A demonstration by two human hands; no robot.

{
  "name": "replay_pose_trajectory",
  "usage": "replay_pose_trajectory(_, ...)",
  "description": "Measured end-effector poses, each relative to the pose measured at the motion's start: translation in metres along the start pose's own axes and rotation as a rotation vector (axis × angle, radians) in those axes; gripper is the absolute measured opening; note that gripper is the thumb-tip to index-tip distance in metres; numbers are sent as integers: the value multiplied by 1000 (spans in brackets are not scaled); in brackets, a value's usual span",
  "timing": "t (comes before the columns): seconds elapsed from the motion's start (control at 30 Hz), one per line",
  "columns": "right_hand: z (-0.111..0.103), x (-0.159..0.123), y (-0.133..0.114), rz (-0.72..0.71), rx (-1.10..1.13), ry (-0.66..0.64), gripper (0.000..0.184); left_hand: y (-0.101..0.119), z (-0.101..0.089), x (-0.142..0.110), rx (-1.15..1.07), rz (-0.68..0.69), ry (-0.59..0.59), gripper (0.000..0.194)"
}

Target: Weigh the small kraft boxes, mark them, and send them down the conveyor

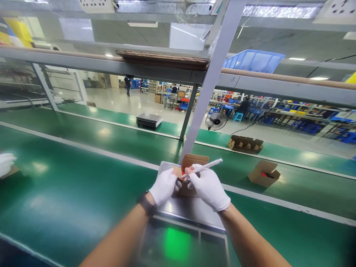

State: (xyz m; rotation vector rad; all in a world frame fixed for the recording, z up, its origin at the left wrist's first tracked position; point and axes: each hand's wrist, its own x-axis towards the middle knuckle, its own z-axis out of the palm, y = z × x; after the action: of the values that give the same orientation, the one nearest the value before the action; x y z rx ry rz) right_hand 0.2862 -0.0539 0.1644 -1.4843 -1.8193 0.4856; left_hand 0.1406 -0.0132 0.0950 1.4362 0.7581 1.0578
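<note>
Weighing scale with a silver metal platform [185,207]; dark front panel nearest the camera, bearing a blurred green glow [177,244], figures illegible. Stands on a long, glossy green work surface [69,193].

Open brown cardboard carton [187,191], one: on the platform, toward its far edge, back flap raised; something red partly visible inside.

Left hand [164,186], white-gloved, black watch [146,204] at the wrist: at the carton's left side, fingers curled inward against it; cannot tell whether they grip a flap or some content.

Right hand [210,189], white-gloved, some fingertips bare: fingers closed round a slim white pen [210,164], tip pointing down and left over the carton, back end rising to the right.

Second open brown carton [263,176], red and dark contents: beyond the white rail [278,202] at the work surface's far edge, right of the scale.

Low brown carton with cardboard dividers [246,144]: on the farthest green strip, at its near edge.

Grey-topped second scale [149,120]: same strip, near edge, farther left.

Another person's white-gloved hand [6,164]: left limit of view, by a brown cardboard piece [11,172].

Overhead shelf: translucent blue plastic crate [254,61]; flat brown cardboard sheets [164,57].
</note>
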Motion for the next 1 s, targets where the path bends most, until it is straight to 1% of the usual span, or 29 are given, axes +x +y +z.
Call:
replay_pose_trajectory(0.17,1,-1,1,-1,-36,8,35,1,0,-2,12,4,-9,46)
replay_pose_trajectory(0.43,2,-1,3,13,-11,30,33,1,0,-2,-12,-10,-12,46)
replay_pose_trajectory(0.7,5,-1,11,13,19,36,33,3,0,-2,-11,-2,-12,45)
replay_pose_trajectory(0.8,7,0,9,21,33,50,33,3,2,-2,-14,-2,-9,46)
replay_pose_trajectory(0.87,8,-1,6,27,104,48,32,3,3,-2,-20,-5,-5,45)
replay_pose_trajectory(0.93,4,-5,4,41,273,68,31,3,2,-3,-21,-17,3,44)
replay_pose_trajectory(0.97,-1,-9,5,44,376,110,31,3,0,-4,-18,-27,8,44)
replay_pose_trajectory(1.0,-6,-13,8,40,477,186,30,4,-3,-5,-9,-33,11,44)
